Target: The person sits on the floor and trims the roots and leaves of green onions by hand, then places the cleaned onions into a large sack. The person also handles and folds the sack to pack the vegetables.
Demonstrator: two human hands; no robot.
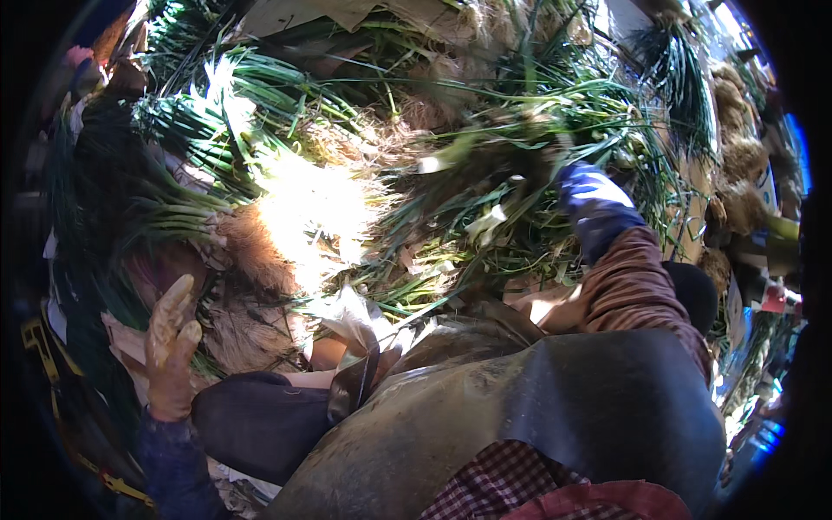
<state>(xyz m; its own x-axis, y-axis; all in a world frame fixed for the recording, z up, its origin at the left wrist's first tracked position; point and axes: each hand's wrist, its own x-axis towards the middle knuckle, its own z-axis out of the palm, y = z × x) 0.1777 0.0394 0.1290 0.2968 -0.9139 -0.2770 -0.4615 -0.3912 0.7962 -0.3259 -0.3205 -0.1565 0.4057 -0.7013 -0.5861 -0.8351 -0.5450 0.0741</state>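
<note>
My left hand is raised at the lower left, covered with dirt or a stained glove, its fingers apart and nothing seen in it. Just above it lies a bundle of green onions with its brown roots pointing to the right. My right arm, in a blue and brown striped sleeve, reaches forward over a heap of loose green leaves. The right hand is blurred among the greens, so its hold cannot be made out. A pale stalk, also blurred, lies to its left.
More onion bundles lie at the upper left. Another bundle and clumps of roots line the right side. A dark apron covers my lap. A yellow-edged dark object stands at the lower left. Glare hides the middle.
</note>
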